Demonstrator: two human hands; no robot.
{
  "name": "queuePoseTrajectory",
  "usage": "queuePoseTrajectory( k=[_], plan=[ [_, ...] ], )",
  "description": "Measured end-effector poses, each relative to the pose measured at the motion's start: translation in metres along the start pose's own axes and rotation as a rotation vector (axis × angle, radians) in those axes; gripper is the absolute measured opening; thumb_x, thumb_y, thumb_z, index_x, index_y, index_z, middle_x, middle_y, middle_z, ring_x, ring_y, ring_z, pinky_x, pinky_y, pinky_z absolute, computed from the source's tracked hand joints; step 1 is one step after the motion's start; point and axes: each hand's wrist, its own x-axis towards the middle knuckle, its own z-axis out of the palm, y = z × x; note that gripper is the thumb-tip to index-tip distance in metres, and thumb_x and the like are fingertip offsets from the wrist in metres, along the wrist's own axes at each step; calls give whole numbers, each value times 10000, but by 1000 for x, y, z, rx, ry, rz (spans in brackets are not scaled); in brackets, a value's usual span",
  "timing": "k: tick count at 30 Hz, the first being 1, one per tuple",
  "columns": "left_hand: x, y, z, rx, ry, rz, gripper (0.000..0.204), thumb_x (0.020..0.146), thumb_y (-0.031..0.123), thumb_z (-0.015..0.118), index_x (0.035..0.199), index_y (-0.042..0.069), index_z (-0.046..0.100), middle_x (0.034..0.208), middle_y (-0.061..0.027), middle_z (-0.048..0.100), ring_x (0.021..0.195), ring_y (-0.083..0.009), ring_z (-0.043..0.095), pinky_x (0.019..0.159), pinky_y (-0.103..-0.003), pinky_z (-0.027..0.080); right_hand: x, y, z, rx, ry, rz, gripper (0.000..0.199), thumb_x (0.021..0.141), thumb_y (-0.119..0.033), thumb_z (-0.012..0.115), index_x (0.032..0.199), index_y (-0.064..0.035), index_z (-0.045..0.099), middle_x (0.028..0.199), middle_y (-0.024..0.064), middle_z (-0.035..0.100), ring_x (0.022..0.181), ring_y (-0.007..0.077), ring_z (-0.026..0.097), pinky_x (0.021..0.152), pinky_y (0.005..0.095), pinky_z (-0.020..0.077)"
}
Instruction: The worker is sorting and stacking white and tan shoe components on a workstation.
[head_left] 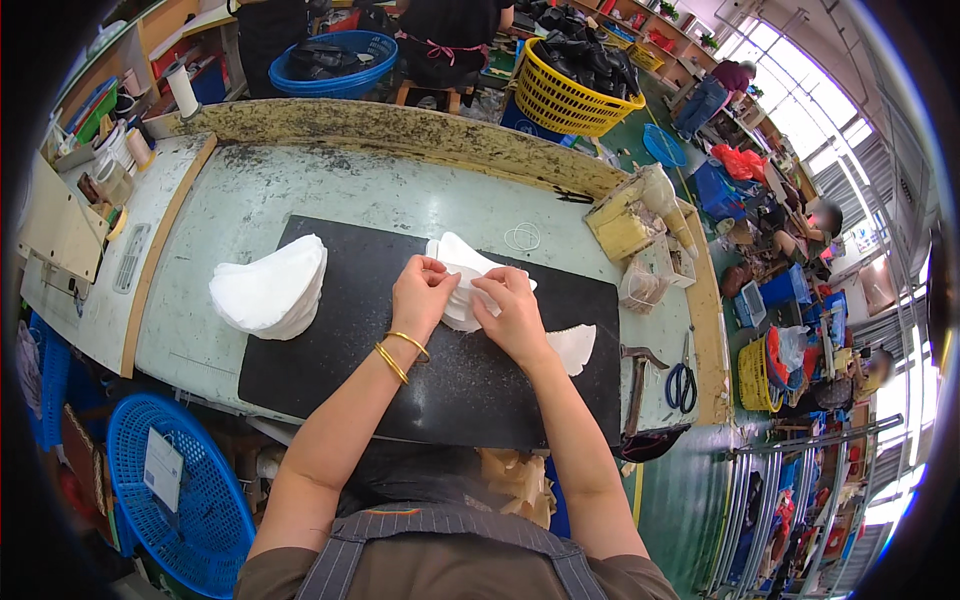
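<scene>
My left hand (422, 292) and my right hand (510, 312) are close together over the middle of a black mat (345, 365). Fingers pinched, they hold a thin white curved piece (462, 279) between them. Just under it lies a small pile of white pieces (456, 248), partly covered by my hands. Left of my hands, a thicker stack of white curved pieces (268, 288) rests across the mat's left edge. A single white piece with a jagged edge (572, 348) lies flat to the right of my right hand.
A hammer (637, 384) and blue-handled scissors (682, 385) lie at the table's right side, below a yellowish open box (625, 212). A loop of white thread (523, 236) lies behind the mat. Blue basket (180, 490) stands lower left; a yellow basket (565, 95) stands beyond the table's back board.
</scene>
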Motion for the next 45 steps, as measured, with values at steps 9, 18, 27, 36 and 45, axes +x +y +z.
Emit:
queuePoseTrajectory(
  k=[9,18,27,36,45],
  plan=[
    [2,-17,5,-110,22,52,224,834,206,659,891,6,576,810,-118,699,709,-180,660,668,-298,496,1,10,6,-40,54,57,84,777,-47,655,837,-4,616,866,120,573,836,283,564,678,345,484],
    [-17,2,11,206,52,145,280,769,154,746,928,-1,576,828,-106,695,752,-125,647,683,-249,491,2,18,5,196,-2,381,123,784,-87,697,816,5,623,789,61,615,682,119,582,616,250,470],
    [-15,4,12,135,111,105,221,750,92,731,896,12,586,787,-95,670,732,-173,631,680,-284,491,16,26,-2,642,7,682,169,817,-114,672,866,43,631,762,32,623,691,78,546,633,223,432],
    [-31,-6,17,680,36,479,285,768,204,614,1046,217,675,934,-73,559,956,-304,469,843,-406,412,19,66,-16,1197,590,782,172,879,-102,614,954,34,542,900,86,604,798,143,584,742,259,483],
    [-90,30,-37,452,114,1080,499,815,249,653,1217,-8,507,1216,-205,482,1128,-373,445,983,-443,353,-42,-23,-59,-66,153,17,145,819,-82,618,917,-3,545,864,121,590,787,238,595,721,328,501]
  ],
)
